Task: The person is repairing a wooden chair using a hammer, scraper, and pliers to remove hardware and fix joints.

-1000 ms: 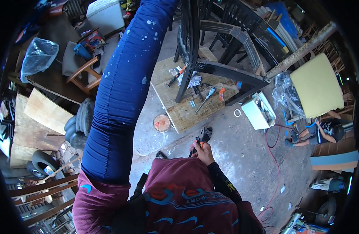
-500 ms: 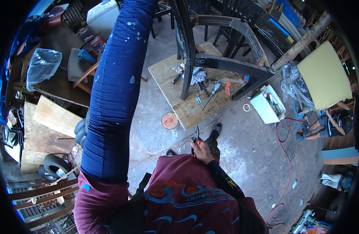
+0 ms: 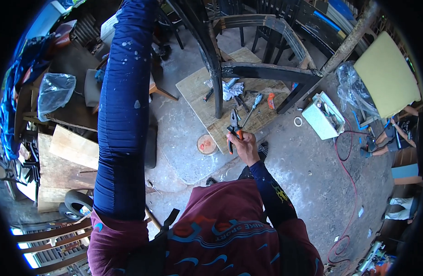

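Observation:
My right hand [image 3: 246, 148] is closed around the orange-and-black handles of a pair of pliers [image 3: 234, 118], whose jaws point away from me over the near edge of a wooden board [image 3: 193, 90]. My left arm, in a blue sleeve [image 3: 124, 92], stretches up past the top edge of the picture, so my left hand is hidden. A dark wooden chair frame [image 3: 266, 71] stands tilted over the board, one leg reaching down onto it. On the board lie a blue-handled screwdriver [image 3: 256, 102], a crumpled cloth [image 3: 232, 91] and an orange tool [image 3: 271, 100].
A round tub [image 3: 207, 145] sits beside the board's near corner. To the right are a white box of tools [image 3: 322, 120], a red hose [image 3: 355, 184] and a yellow-green padded panel [image 3: 387, 76]. Another person [image 3: 395, 133] crouches at far right. Tyres [image 3: 78, 202] lie at left.
My right hand has moved away from my body, raising the pliers over the board's edge. My left arm has shifted left in the picture, and the whole view has turned slightly.

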{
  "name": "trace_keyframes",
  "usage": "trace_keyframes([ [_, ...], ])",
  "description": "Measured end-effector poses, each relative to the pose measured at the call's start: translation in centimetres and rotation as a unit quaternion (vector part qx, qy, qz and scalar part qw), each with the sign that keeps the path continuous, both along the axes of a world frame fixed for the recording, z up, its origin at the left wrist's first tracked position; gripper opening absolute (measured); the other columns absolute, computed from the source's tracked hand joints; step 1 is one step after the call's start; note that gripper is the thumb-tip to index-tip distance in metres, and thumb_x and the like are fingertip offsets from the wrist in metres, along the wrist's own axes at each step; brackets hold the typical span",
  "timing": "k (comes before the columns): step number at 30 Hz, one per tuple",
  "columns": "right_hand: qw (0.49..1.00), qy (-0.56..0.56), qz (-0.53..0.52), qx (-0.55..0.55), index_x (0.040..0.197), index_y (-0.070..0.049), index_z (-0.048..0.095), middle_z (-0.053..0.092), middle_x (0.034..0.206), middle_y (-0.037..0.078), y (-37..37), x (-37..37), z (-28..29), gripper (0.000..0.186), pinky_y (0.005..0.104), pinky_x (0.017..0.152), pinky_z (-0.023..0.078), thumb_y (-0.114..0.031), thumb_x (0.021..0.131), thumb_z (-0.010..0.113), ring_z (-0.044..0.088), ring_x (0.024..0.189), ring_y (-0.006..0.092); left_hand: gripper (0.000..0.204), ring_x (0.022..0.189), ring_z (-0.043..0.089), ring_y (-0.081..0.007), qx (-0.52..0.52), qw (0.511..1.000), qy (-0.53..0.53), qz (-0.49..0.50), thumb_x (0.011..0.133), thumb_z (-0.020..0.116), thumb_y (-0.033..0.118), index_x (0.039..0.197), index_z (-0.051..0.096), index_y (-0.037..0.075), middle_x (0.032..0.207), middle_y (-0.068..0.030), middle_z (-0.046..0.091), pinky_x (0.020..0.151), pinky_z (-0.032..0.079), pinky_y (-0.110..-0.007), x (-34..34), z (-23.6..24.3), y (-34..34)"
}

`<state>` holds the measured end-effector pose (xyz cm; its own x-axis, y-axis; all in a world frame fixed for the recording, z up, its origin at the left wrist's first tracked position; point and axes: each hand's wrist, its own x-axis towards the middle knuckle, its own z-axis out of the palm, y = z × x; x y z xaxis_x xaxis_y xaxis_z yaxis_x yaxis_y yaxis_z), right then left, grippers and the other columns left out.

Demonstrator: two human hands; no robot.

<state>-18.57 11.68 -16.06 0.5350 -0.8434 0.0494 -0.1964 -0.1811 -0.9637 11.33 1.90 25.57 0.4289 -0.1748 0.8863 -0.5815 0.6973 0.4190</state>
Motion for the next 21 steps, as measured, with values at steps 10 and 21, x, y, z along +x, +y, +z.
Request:
trace_keyframes([
  [10, 0.988, -0.090, 0.036, 0.119, 0.099, 0.004, 0.068, 0.071, 0.095, 0.011, -3.3, 1.8, -0.2, 0.024, 0.0322, 0.064, 0.061, -0.020, 0.100, 0.068, 0.072, 0.083, 0.0184, 0.019, 0.068, 0.052, -0.0099, -0.002, 1.000, 0.001, 0.028, 0.089, 0.064, 0.009, 0.106, 0.060, 0.002, 0.082, 0.0010, 0.059, 0.063, 0.043, -0.027, 0.9, 0.3, 0.0],
  [21, 0.857, -0.281, 0.326, 0.284, 0.154, -0.003, 0.036, 0.057, 0.146, 0.019, -9.6, 2.0, 3.0, 0.054, 0.0379, 0.069, 0.067, -0.017, 0.106, 0.057, 0.069, 0.108, 0.0235, 0.003, 0.093, 0.051, -0.0240, 0.139, 0.979, 0.056, 0.141, 0.086, 0.046, 0.008, 0.088, 0.045, 0.010, 0.093, -0.0139, 0.048, 0.098, 0.043, -0.055, -1.9, 0.7, 0.8],
])
